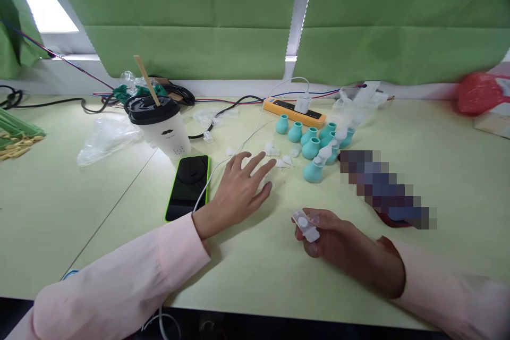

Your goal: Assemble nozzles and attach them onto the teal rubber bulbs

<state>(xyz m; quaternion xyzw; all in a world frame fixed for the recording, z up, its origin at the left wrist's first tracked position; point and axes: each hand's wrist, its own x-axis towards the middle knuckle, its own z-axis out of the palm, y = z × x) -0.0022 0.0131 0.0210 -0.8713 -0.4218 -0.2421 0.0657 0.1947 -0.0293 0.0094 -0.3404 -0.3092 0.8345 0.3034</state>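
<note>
My left hand (245, 186) hovers over or rests on the table with its fingers spread, near several small white plastic pieces (283, 161); nothing shows in its grasp. In my right hand (338, 231) a small translucent white plastic part (306, 224) with a round spot in its middle is pinched between thumb and fingers. Beyond both hands stand several teal bulb-shaped pieces (313, 172) with open necks. White plastic pieces (322, 156) sit on or against some of them. Whether my left fingertips touch the table, I cannot tell.
A phone with a green edge (187, 187) lies left of my left hand, a white cable (217, 167) running past it. Behind stands a lidded paper cup (165, 130) with a stirrer. A yellow power strip (295, 111) lies at the back; a blurred-out dark object (382, 188) is at right.
</note>
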